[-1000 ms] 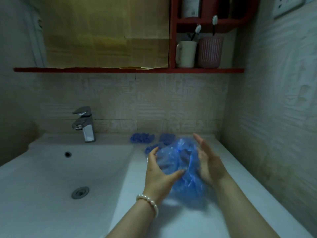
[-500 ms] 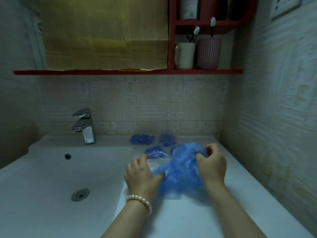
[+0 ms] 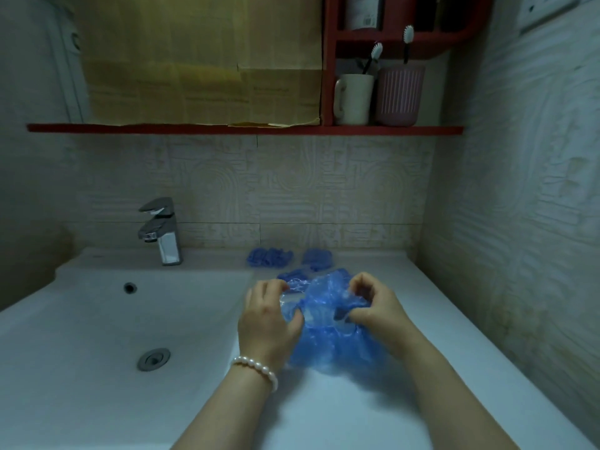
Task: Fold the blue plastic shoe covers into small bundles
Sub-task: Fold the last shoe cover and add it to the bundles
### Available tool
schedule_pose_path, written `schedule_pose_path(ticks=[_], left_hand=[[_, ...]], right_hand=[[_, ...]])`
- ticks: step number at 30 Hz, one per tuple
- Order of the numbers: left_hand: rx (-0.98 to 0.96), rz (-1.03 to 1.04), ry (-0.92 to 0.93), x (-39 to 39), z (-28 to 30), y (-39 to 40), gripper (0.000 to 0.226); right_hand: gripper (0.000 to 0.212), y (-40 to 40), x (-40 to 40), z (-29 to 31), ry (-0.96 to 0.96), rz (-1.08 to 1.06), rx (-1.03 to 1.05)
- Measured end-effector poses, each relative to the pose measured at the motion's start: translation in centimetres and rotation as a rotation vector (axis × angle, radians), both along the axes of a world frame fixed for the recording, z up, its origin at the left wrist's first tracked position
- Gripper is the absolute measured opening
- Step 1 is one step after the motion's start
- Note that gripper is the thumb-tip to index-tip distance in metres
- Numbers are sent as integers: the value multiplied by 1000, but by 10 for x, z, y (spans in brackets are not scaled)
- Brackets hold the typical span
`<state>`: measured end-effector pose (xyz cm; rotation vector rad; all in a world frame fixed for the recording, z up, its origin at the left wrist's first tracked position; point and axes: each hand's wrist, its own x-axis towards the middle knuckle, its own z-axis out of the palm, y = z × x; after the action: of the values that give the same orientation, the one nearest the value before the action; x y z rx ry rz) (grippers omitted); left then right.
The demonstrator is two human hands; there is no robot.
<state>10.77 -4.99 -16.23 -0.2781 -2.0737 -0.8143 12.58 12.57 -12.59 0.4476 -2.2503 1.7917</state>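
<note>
Blue crinkled plastic shoe cover (image 3: pixel 328 332) sits on the white counter (image 3: pixel 341 414) right of the sink basin (image 3: pixel 97 336), loosely bunched, partly see-through, lower part spread on the counter surface. Both hands on it. Left hand (image 3: pixel 268 319) at the cover's left edge, fingers curled, thumb pressed into the plastic, so it grips the film. Right hand (image 3: pixel 378 308) at the upper right edge, fingers bent down and thumb opposing, pinching a fold of the plastic. Hands apart from each other, cover stretched between them. Pearl bracelet (image 3: pixel 258 368) on the left wrist. Behind the hands, toward the wall: three small blue bundles on the counter, one at back left (image 3: pixel 269 256), one at back right (image 3: pixel 318 256), one nearer (image 3: pixel 293 274) just behind the held cover, partly hidden by it. They look already bunched up; fold detail too small to tell. Chrome faucet (image 3: pixel 160 233) at the back of the basin, overflow hole (image 3: pixel 130 288) below it, drain (image 3: pixel 153 358) in the basin floor. Red shelf (image 3: pixel 227 128) on the tiled wall above. On its right end a white mug (image 3: pixel 354 99) and a ribbed pink cup (image 3: pixel 400 95), touching or nearly so, each holding a toothbrush. Yellowish paper sheet (image 3: pixel 201 60) covers the panel over the shelf's left part. Wall socket (image 3: pixel 545 8) top right, cropped by the frame edge.
</note>
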Motion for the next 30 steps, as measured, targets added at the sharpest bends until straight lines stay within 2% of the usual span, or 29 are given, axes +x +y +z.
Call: schedule_pose_path(ticks=[4, 8, 11, 13, 14, 16, 18, 19, 21, 23, 25, 26, 28, 30], left_hand=[[-231, -96, 6, 9, 1, 13, 23], [-128, -119, -132, 10, 4, 2, 26], [-74, -103, -242, 15, 23, -12, 19], [-158, -23, -311, 19, 44, -20, 19], [-243, 50, -352, 20, 54, -25, 19], [-433, 140, -327, 25, 74, -33, 24], [-570, 42, -129, 21, 76, -38, 42], [-654, -55, 0, 22, 73, -38, 49], [-936, -185, 204, 31, 67, -38, 47], [-1138, -224, 220, 36, 65, -40, 36], [-1174, -98, 115, 48, 77, -34, 27], [-1133, 8, -44, 53, 88, -29, 19], [-1001, 158, -534, 51, 111, -25, 7], [-866, 109, -941, 40, 125, -26, 11]], right_hand=[[25, -12, 6, -7, -11, 120, 138], [23, -11, 10, -16, -50, 102, 97], [24, 2, 11, -7, -31, -27, -110], [44, 11, 13, 6, -78, -15, -234], [53, 14, 13, 14, -74, -11, -211], [62, 15, 14, 27, -4, -52, -54], [58, 12, 17, 39, 110, -223, 231], [50, 11, 18, 45, 186, -354, 458], [28, 12, 23, 57, 274, -536, 996], [25, 9, 25, 65, 214, -561, 1358], [25, 4, 28, 74, 84, -561, 1504], [23, 0, 30, 80, 26, -545, 1550], [15, -5, 31, 95, -124, -382, 1584], [20, -12, 34, 110, -305, -131, 1601]])
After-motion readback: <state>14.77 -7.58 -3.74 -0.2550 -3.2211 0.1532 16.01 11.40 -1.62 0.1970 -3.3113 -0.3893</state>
